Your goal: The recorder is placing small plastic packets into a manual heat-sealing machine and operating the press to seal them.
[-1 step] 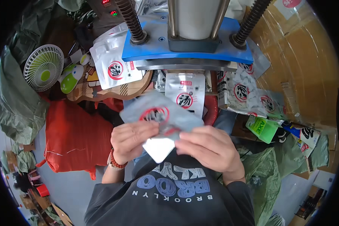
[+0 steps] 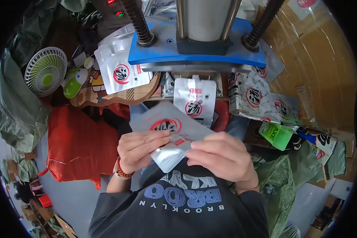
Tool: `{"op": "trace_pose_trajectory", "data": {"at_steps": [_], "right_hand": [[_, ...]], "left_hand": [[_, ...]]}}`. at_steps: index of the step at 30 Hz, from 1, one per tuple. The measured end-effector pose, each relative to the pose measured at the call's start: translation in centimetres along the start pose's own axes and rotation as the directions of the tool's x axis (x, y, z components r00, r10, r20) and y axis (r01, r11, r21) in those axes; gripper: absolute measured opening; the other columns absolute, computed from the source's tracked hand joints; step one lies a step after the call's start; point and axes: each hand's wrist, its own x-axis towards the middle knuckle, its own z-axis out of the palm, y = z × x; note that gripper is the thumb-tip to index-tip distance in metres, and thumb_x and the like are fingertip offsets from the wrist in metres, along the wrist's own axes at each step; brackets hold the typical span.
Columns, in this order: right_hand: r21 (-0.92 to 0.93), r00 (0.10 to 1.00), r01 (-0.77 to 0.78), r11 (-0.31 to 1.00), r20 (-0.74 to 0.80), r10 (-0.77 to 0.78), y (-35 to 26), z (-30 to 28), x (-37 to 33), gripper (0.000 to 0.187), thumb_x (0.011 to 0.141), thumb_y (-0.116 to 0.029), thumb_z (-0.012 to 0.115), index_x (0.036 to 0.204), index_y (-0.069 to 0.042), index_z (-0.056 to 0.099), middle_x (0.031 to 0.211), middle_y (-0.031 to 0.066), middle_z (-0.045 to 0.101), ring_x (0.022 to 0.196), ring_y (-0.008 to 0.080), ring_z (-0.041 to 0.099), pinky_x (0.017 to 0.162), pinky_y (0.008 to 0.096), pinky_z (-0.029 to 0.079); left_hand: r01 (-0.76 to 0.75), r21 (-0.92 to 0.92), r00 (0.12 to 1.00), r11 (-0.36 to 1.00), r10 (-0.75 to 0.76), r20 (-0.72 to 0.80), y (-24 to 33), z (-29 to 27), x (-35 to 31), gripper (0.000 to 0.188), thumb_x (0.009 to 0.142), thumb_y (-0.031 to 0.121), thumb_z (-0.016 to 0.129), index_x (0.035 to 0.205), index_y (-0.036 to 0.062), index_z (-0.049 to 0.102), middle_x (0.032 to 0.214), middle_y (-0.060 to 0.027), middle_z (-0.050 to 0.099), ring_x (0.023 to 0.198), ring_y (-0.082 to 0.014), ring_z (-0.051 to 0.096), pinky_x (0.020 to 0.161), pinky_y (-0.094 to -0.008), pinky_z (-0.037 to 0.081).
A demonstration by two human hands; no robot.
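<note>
Between my two hands I hold a silver-grey pouch (image 2: 178, 123) with a red ring and dark character print, tilted in front of my chest. My left hand (image 2: 142, 148), a beaded bracelet on its wrist, is closed on the pouch's left edge. Fingers of my right hand (image 2: 222, 154) pinch its right edge. Just beyond, another such pouch (image 2: 194, 93) lies below the blue press head (image 2: 198, 51), its near end hanging toward me. The press head's lower plate (image 2: 202, 66) is blurred and sits above that pouch's far end.
More pouches (image 2: 121, 73) lie on a patterned wooden board (image 2: 146, 91) at left, beside a white fan (image 2: 47, 71). On the right, an open box (image 2: 242, 99) holds pouches, near a large carton (image 2: 313, 59) and a green container (image 2: 275, 135). A red sack (image 2: 81, 142) stands at left.
The held pouch has turned slightly, its lower corner now grey instead of bright white. The press's lower plate has risen slightly, showing more of the pouch's far end beneath it.
</note>
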Motion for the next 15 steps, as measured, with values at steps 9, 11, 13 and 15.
{"op": "trace_pose_trajectory", "data": {"at_steps": [9,11,13,15], "right_hand": [[-0.301,0.893,-0.432,0.850,-0.272,0.358,1.7,-4.0,-1.1,0.056,0.078,-0.015,0.077,0.128,0.000,0.055,0.128,0.0162,0.057,0.122,0.0305,0.050,0.101,0.0413,0.040],[-0.348,0.668,-0.741,0.575,-0.475,0.573,3.0,-5.9,-3.1,0.042,0.089,-0.020,0.067,0.124,0.001,0.058,0.128,0.0189,0.057,0.119,0.0339,0.052,0.098,0.0410,0.041],[-0.626,0.638,-0.727,0.284,-0.461,0.617,6.3,-6.3,-5.1,0.034,0.097,-0.025,0.055,0.117,0.001,0.062,0.117,0.0215,0.059,0.106,0.0394,0.056,0.091,0.0423,0.043],[-0.664,0.631,-0.704,0.251,-0.423,0.650,8.5,-5.4,-7.4,0.032,0.097,-0.025,0.053,0.115,0.000,0.062,0.110,0.0215,0.058,0.099,0.0405,0.056,0.087,0.0428,0.044]], "left_hand": [[0.720,-0.668,0.490,0.187,-0.819,0.300,-7.1,10.5,0.2,0.028,0.092,0.022,0.067,0.087,-0.0051,0.072,0.074,-0.0035,0.070,0.059,-0.0050,0.060,0.051,-0.0214,0.045],[0.636,-0.751,0.531,0.176,-0.806,0.262,-8.3,11.1,1.1,0.026,0.091,0.020,0.067,0.088,-0.0052,0.071,0.075,-0.0060,0.070,0.060,-0.0065,0.062,0.051,-0.0208,0.046],[0.602,-0.781,0.538,0.166,-0.808,0.243,-8.4,11.0,2.2,0.025,0.091,0.020,0.067,0.090,-0.0047,0.071,0.076,-0.0060,0.070,0.061,-0.0066,0.062,0.053,-0.0207,0.046],[0.669,-0.730,0.474,0.140,-0.837,0.274,-8.0,10.7,3.1,0.026,0.090,0.021,0.067,0.090,-0.0052,0.071,0.075,-0.0056,0.070,0.061,-0.0070,0.062,0.054,-0.0208,0.047]]}}
